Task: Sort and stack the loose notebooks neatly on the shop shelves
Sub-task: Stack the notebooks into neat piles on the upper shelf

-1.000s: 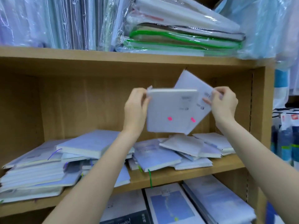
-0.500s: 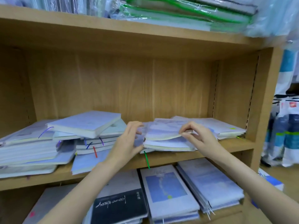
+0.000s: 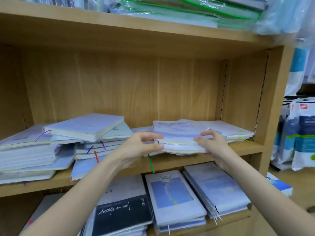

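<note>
A small stack of pale blue notebooks (image 3: 177, 135) lies at the middle right of the wooden shelf (image 3: 170, 161). My left hand (image 3: 139, 147) grips the stack's left edge, thumb below and fingers on top. My right hand (image 3: 211, 143) holds its right front corner the same way. Behind it further pale notebooks (image 3: 230, 130) lie flat towards the shelf's right wall. An untidy heap of notebooks (image 3: 56, 145) with coloured ribbon markers fills the shelf's left half.
The shelf below holds flat piles: a black-covered book (image 3: 122, 213), a blue-picture notebook (image 3: 172, 193) and a pale pile (image 3: 216, 186). Plastic-wrapped folders (image 3: 187, 9) crowd the top shelf. Packaged goods (image 3: 298, 133) hang to the right of the shelf's side panel.
A second ago both hands held two notebooks upright in the air. They have come down onto the right-hand stack, and both hands now hold that stack's front edge. The view has tilted down.
</note>
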The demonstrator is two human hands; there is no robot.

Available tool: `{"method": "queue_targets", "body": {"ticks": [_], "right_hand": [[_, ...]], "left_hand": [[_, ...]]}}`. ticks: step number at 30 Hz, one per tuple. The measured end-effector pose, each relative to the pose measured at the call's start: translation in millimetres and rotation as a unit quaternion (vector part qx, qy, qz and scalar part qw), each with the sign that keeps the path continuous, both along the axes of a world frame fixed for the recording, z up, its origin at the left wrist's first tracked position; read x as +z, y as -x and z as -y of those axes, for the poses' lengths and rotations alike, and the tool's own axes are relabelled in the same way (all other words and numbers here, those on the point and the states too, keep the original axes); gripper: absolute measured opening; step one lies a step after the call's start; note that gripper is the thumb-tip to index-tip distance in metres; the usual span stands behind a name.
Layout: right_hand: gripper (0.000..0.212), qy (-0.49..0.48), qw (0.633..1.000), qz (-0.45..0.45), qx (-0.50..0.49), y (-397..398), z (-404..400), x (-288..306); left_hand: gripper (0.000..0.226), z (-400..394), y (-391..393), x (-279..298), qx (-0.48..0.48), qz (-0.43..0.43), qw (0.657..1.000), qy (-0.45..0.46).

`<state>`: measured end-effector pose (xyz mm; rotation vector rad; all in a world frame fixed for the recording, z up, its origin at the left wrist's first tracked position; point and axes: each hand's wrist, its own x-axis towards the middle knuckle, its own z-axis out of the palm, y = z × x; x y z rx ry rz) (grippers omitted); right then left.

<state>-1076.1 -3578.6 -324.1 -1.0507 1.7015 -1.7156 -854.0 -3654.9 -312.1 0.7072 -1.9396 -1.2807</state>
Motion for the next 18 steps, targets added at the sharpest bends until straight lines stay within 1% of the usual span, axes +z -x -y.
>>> {"method": "queue_targets", "body": {"ticks": [2, 3, 6, 9, 14, 15, 16, 17, 18], "right_hand": [[0.027, 0.019, 1.0, 0.015, 0.011, 4.4, -3.6, 4.3], [0.027, 0.032, 0.999, 0.025, 0.014, 8.8, -5.4, 7.7], [0.03, 0.077, 0.995, 0.063, -0.006, 35.0, -6.9, 22.2], [0.031, 0.099, 0.992, 0.048, -0.06, 76.1, -5.2, 40.2], [0.03, 0.106, 0.982, -0.06, -0.145, 160.2, 15.1, 71.3], [0.03, 0.089, 0.976, -0.105, -0.17, 177.8, 20.5, 76.0], [0.029, 0.046, 0.964, -0.178, -0.195, 193.4, 24.7, 77.9], [0.029, -0.022, 0.94, -0.269, -0.211, 204.2, 27.7, 76.3], [0.029, -0.083, 0.906, -0.356, -0.215, 213.2, 29.5, 71.7]], "left_hand": [[0.028, -1.6, 3.7, 4.4, 0.011, -0.026, 0.999, 0.024], [0.029, -1.3, 8.7, 8.2, 0.012, -0.023, 0.999, 0.044], [0.033, -2.2, 39.8, 26.4, -0.011, 0.028, 0.996, 0.085], [0.038, 3.3, 89.2, 41.4, -0.021, 0.043, 0.993, 0.104], [0.047, 18.2, 176.4, 55.0, -0.038, 0.066, 0.985, 0.152], [0.051, 21.6, 192.4, 55.2, -0.048, 0.08, 0.983, 0.156], [0.056, 24.9, 206.9, 53.4, -0.059, 0.106, 0.979, 0.166], [0.061, 27.8, 217.8, 49.3, -0.062, 0.146, 0.969, 0.189], [0.064, 34.3, 229.3, 44.0, -0.061, 0.198, 0.954, 0.215]]}}
